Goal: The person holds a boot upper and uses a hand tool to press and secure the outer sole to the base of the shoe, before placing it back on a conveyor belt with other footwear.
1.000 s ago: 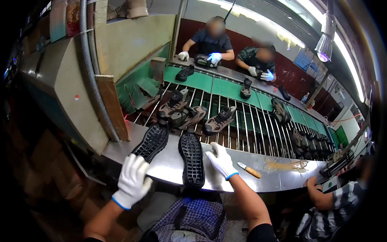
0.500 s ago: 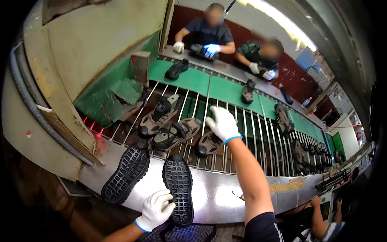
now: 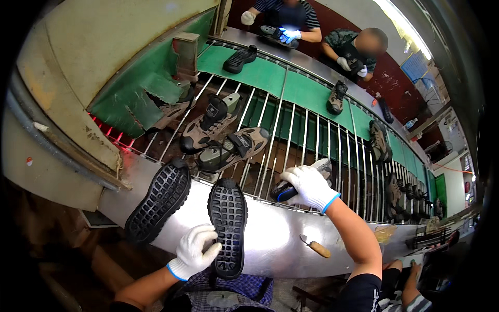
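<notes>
My right hand [image 3: 306,186], in a white knit glove, is closed over a shoe [image 3: 325,167] above the front edge of the rod conveyor; the glove hides most of that shoe. My left hand [image 3: 193,253], gloved alike, has its fingers bent and apart, the tips touching the left edge of a black outsole [image 3: 227,223]. That outsole lies tread up on the metal ledge. Left of it lies a second black outsole [image 3: 160,202], also tread up. Two brown and black shoes [image 3: 208,125] [image 3: 236,151] with green-grey forms inside rest on the rods.
A knife with a wooden handle [image 3: 318,249] lies on the metal ledge [image 3: 275,234]. Beyond the rods runs a green belt [image 3: 270,75] carrying more shoes. Two gloved co-workers [image 3: 291,21] [image 3: 356,52] handle shoes across the line. A machine housing [image 3: 114,62] stands at left.
My right hand has come nearer and closed over the shoe, which has turned and shifted on the rods. The knife now shows fully. My left hand stays by the outsole; the view has shifted.
</notes>
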`<control>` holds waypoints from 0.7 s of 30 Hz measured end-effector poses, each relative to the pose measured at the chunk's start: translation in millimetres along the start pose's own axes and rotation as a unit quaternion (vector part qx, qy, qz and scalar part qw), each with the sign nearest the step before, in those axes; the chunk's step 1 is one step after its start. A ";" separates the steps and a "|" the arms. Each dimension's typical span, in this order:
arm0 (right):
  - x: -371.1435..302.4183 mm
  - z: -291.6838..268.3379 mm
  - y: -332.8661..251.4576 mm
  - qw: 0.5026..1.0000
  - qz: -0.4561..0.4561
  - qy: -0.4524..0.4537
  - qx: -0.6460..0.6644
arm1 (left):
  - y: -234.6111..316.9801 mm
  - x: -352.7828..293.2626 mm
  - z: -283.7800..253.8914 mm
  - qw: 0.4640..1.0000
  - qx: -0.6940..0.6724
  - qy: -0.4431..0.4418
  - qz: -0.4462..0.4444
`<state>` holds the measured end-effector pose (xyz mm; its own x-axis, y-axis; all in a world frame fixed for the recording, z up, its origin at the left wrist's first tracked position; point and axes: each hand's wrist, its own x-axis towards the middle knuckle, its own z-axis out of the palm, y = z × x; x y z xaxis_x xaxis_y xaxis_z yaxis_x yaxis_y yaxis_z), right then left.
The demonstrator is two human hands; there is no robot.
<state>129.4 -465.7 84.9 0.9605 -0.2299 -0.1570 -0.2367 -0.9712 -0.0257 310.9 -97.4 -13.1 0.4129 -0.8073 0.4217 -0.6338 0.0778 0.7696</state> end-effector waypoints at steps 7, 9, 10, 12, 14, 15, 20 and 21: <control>-62.6 -39.8 -16.3 0.948 0.140 0.234 0.165 | 2.4 47.3 -10.7 0.996 0.067 0.022 0.057; -112.7 -30.5 -13.2 0.834 0.157 0.381 0.366 | -2.5 76.3 -6.4 0.991 0.110 0.035 0.073; -144.9 -19.4 -19.2 0.733 0.155 0.457 0.479 | -7.0 95.6 -5.1 0.991 0.111 0.002 0.076; -194.4 3.5 -49.1 0.580 0.141 0.546 0.588 | -26.5 121.2 7.9 0.992 0.100 -0.063 0.036; -230.2 48.8 -83.6 0.416 0.147 0.617 0.651 | -45.7 138.7 9.4 0.983 0.105 -0.148 -0.004; -253.8 72.9 -100.1 0.336 0.157 0.615 0.695 | -44.5 141.8 10.8 0.983 0.086 -0.158 -0.035; -292.3 180.5 -185.3 0.231 0.392 0.438 0.775 | -33.9 139.9 9.4 0.980 0.114 -0.159 -0.035; -284.4 190.7 -218.7 0.286 0.471 0.443 0.707 | -25.0 134.0 3.4 0.982 0.100 -0.163 -0.008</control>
<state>-120.0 -176.1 -53.1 -0.1155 -0.8823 -0.4562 0.3279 0.3997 -0.8560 379.9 -209.5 22.6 0.2147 -0.9540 0.2093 -0.7584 -0.0278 0.6512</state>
